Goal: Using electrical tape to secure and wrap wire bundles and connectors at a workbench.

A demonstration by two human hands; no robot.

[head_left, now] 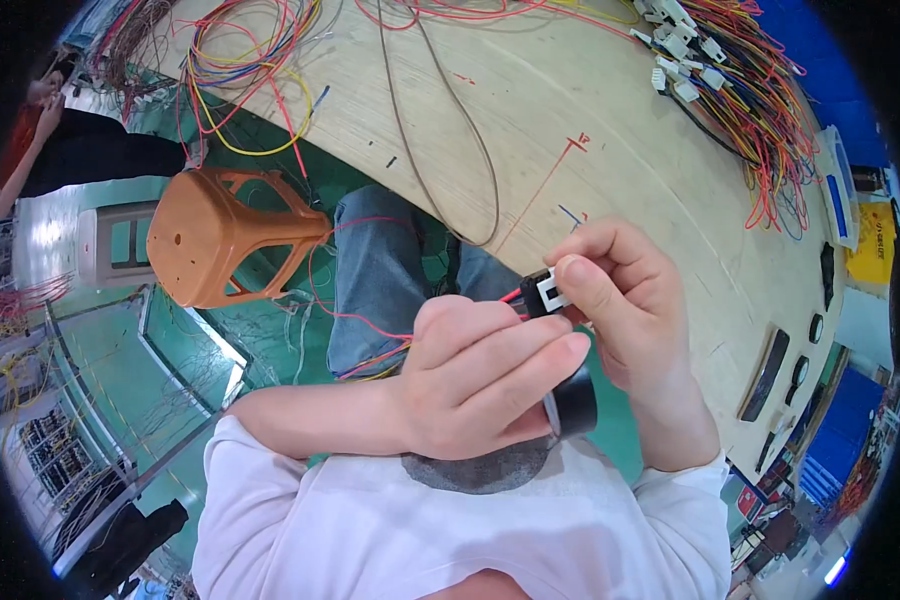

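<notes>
My left hand [480, 375] is closed around red and dark wires [511, 296] just behind a small black-and-white plug connector [549, 290]. The thumb and forefinger of my right hand [622, 300] pinch the white end of that connector from the right. Below my left fingers shows a round black thing like a roll of tape [576, 402]; whether the hand grips it is hidden. Red and yellow wires [370, 362] trail from the left hand across my jeans [375, 275].
A wooden tabletop [570, 120] with red marks lies ahead. Bundled wires with white connectors [680, 50] lie at its far right, loose coloured wires [240, 65] far left. An orange stool [215, 235] stands left. Another person [80, 150] is at far left.
</notes>
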